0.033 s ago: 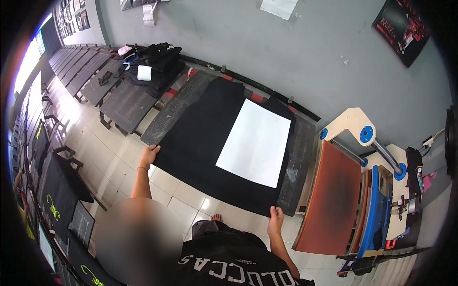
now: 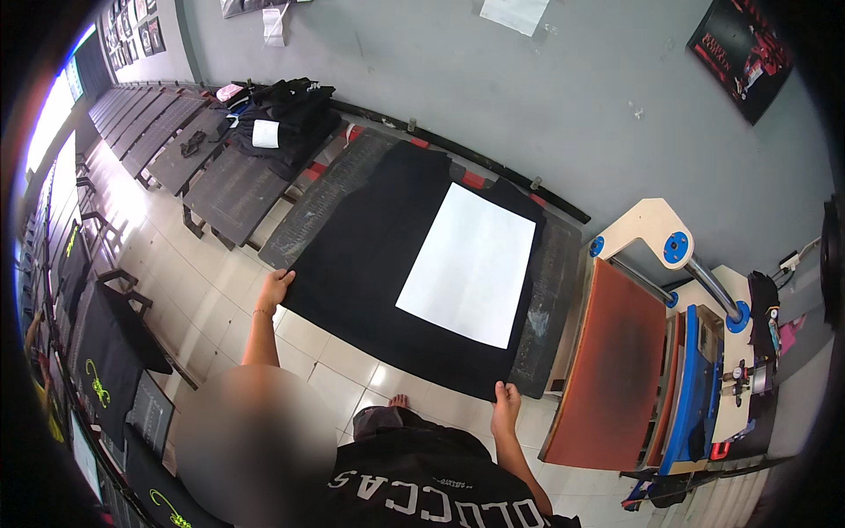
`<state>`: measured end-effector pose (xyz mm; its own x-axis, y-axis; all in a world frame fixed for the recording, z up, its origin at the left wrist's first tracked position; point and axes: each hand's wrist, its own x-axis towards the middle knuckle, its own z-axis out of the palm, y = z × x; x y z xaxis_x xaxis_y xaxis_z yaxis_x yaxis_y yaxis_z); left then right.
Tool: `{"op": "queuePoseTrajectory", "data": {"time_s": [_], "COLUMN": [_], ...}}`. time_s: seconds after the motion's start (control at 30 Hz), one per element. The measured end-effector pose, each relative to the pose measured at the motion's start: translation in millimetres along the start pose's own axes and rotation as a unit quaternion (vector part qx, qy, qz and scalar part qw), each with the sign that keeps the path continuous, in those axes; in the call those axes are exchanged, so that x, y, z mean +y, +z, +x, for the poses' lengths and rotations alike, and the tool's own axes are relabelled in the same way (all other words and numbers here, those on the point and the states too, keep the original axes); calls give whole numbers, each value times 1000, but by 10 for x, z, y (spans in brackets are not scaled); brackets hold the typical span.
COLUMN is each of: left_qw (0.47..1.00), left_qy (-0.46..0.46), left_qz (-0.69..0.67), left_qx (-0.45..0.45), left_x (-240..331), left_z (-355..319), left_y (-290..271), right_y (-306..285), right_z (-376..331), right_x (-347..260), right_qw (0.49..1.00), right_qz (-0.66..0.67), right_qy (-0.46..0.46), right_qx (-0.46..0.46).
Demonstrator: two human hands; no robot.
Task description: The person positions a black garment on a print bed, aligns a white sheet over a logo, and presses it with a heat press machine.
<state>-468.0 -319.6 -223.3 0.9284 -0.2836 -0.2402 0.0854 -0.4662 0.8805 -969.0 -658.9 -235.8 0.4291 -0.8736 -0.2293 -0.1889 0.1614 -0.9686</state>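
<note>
Near hem of the black cloth (image 2: 352,251) first: an uneven pull there would probably skew the fabric, and if the white sheet (image 2: 471,264) on it lies loose (cannot tell), a sharp tug or lift could slide it out of square or wrinkle the cloth beneath. Left hand (image 2: 278,288) closed on the left near corner, thumb on top, wrist fairly straight, forearm reaching out from the near side. Right hand (image 2: 506,405) pinching the right near corner, thumb up along the hem, forearm angled in from the near right; fingertips under the cloth hidden for both hands. Left hand sits farther out than the right, so the hem runs aslant between them. Cloth lies spread over a dark board (image 2: 550,295), hiding most of it; board shows at the left and right margins. Sheet is right of the cloth's middle, tilted, its near edge short of the hem. Right of the board, just beside it, a red-brown panel (image 2: 612,370). Farther left, a heap of dark clothing (image 2: 299,123) on a neighbouring board. Beyond everything, the grey wall (image 2: 396,66).
</note>
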Motion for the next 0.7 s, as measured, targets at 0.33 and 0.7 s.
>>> {"op": "queuePoseTrajectory", "data": {"time_s": [0.33, 0.7], "left_qw": [999, 998], "left_qy": [22, 46], "left_qz": [20, 10], "left_qx": [41, 33], "left_x": [-466, -734], "left_z": [21, -26], "left_y": [10, 75], "right_y": [-133, -30], "right_z": [-156, -283], "right_x": [378, 353], "right_qw": [999, 999], "right_qz": [29, 19], "right_qy": [16, 34], "right_qx": [-29, -15]}}
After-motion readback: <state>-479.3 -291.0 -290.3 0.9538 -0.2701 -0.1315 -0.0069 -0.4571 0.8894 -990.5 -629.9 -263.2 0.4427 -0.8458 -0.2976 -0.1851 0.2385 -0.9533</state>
